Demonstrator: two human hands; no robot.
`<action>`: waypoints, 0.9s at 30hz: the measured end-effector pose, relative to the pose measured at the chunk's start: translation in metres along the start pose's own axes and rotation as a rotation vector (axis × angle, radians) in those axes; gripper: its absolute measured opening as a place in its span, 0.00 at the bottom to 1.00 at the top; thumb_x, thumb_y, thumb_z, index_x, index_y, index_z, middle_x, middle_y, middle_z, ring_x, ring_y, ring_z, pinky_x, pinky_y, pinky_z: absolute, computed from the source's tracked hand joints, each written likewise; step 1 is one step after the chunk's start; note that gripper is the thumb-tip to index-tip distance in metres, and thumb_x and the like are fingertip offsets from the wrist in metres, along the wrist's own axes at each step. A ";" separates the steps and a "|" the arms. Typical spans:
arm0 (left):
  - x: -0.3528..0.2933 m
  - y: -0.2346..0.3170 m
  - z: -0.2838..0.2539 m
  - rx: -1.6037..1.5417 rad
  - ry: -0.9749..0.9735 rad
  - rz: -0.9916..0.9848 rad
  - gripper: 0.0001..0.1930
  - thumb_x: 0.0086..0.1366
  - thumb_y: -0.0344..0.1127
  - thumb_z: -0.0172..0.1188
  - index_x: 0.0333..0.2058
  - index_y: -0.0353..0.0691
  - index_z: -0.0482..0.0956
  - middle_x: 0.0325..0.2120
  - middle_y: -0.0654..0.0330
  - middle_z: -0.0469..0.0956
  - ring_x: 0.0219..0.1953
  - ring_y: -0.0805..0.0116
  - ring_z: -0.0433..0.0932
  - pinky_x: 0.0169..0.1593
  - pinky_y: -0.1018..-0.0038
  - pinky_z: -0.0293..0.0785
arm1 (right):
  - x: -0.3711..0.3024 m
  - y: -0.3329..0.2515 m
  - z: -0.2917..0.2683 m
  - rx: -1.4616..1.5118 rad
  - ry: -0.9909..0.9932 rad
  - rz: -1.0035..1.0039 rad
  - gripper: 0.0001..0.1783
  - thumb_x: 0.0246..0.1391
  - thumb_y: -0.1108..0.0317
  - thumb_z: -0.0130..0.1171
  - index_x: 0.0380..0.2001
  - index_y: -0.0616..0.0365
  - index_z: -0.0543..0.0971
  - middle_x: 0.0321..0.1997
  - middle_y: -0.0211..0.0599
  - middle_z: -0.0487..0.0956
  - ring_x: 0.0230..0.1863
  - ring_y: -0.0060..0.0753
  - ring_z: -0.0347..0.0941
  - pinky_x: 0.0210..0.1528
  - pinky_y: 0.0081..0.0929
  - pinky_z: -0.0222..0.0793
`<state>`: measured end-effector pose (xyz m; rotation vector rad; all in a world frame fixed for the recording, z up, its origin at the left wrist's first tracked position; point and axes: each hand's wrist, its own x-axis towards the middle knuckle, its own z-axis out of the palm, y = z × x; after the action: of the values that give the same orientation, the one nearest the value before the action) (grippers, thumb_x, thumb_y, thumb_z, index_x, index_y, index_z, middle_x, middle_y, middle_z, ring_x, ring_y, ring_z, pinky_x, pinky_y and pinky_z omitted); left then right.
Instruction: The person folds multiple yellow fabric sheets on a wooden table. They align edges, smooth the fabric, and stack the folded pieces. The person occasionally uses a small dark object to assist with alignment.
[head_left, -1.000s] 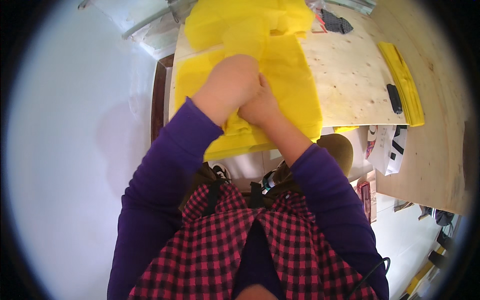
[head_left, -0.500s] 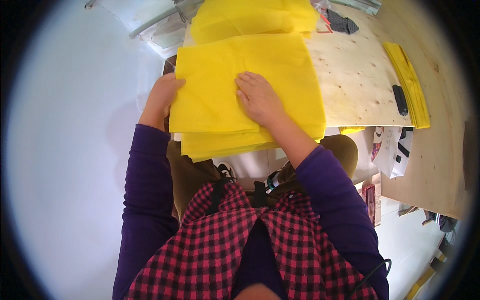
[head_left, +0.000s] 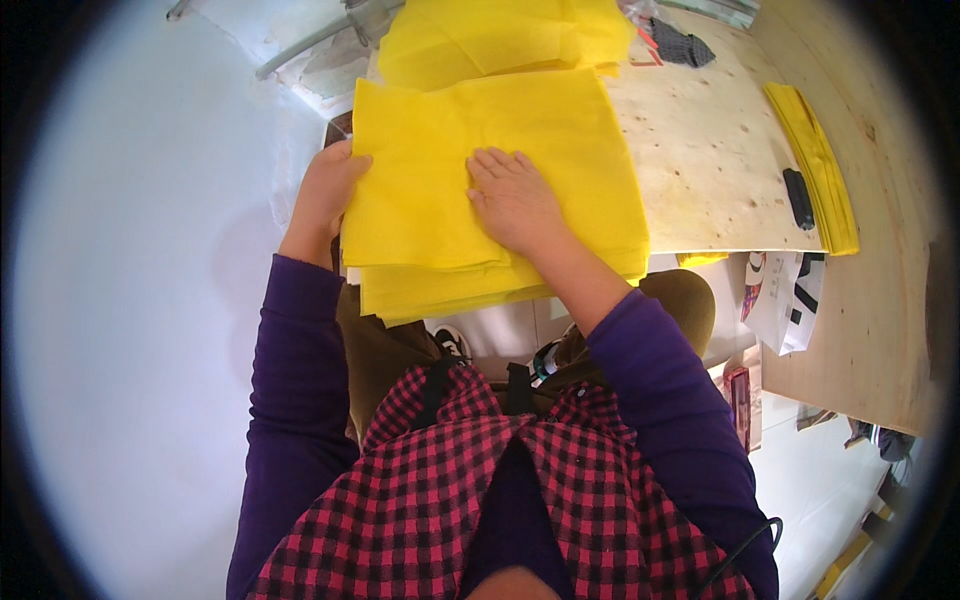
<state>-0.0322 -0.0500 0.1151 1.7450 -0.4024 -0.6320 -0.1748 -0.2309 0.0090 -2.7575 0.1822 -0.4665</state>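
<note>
A plywood table (head_left: 720,190) carries a stack of folded yellow cloths (head_left: 440,200) at its near edge. The right hand (head_left: 515,200) lies flat on top, fingers together; the left hand (head_left: 325,190) grips the stack's left edge. A white package (head_left: 785,300), seemingly with dark and red markings, hangs below the table's edge.

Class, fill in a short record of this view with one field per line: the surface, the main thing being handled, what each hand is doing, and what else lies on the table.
Surface: pale plywood table
Main thing: folded yellow cloth on a stack of the same cloth, overhanging the near table edge
Left hand: at the cloth's left edge, fingers curled around it
Right hand: flat, palm down on top of the cloth
Behind: heap of loose yellow cloth
Right side: narrow stack of folded yellow cloth, with a small black object beside it
</note>
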 end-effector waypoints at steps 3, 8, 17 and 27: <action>0.001 0.002 0.001 -0.024 -0.003 0.009 0.16 0.62 0.26 0.48 0.47 0.27 0.74 0.40 0.53 0.79 0.38 0.65 0.79 0.43 0.74 0.75 | 0.000 -0.001 -0.002 0.010 -0.014 -0.007 0.27 0.63 0.56 0.42 0.62 0.55 0.65 0.68 0.39 0.64 0.70 0.38 0.54 0.71 0.41 0.46; 0.004 -0.011 -0.006 0.006 0.021 -0.060 0.16 0.63 0.26 0.49 0.48 0.27 0.74 0.40 0.54 0.79 0.39 0.65 0.79 0.43 0.73 0.75 | 0.001 -0.003 -0.002 -0.033 -0.086 0.005 0.28 0.65 0.53 0.39 0.65 0.52 0.63 0.71 0.36 0.59 0.72 0.36 0.50 0.72 0.41 0.42; -0.009 -0.050 -0.020 -0.143 0.024 -0.091 0.20 0.67 0.32 0.52 0.54 0.27 0.68 0.44 0.53 0.78 0.41 0.66 0.79 0.46 0.73 0.75 | 0.000 -0.004 -0.002 -0.049 -0.083 0.017 0.30 0.65 0.50 0.37 0.66 0.51 0.61 0.72 0.35 0.56 0.73 0.36 0.47 0.72 0.43 0.39; -0.015 -0.080 -0.021 0.030 0.205 0.053 0.29 0.68 0.36 0.53 0.64 0.31 0.58 0.62 0.47 0.63 0.62 0.62 0.64 0.62 0.70 0.60 | -0.003 0.058 -0.057 0.138 0.230 0.095 0.32 0.62 0.52 0.47 0.64 0.60 0.62 0.69 0.51 0.59 0.71 0.49 0.51 0.70 0.42 0.47</action>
<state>-0.0362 -0.0037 0.0448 1.8019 -0.3152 -0.4067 -0.2010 -0.3020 0.0383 -2.5435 0.3215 -0.7408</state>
